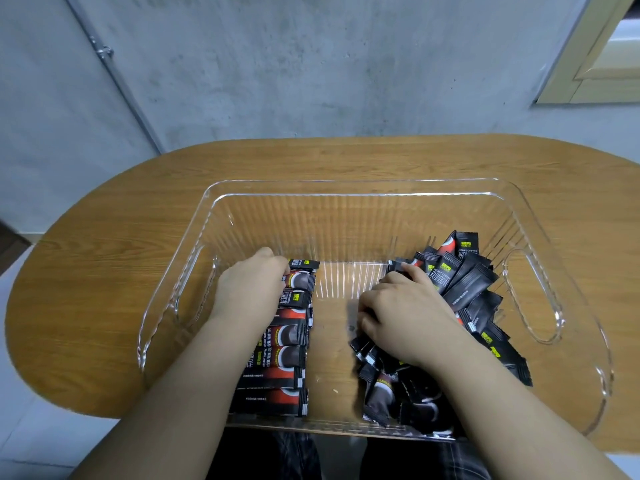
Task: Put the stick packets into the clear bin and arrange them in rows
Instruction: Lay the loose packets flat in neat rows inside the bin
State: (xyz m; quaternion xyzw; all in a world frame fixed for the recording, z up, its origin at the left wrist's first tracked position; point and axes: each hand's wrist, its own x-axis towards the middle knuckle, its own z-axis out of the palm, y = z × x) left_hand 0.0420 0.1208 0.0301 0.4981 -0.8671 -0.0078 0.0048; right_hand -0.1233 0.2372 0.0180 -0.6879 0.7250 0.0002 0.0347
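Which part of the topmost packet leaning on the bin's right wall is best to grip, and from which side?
Pinch the leaning packet at its raised top end, coming from above. That end sticks up free over the loose pile, while its lower part is buried among other packets.

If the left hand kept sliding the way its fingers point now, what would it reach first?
The left hand points toward the far end of the neat packet row. Beyond the topmost packet, the clear bin's far wall likely comes first, though depth is uncertain.
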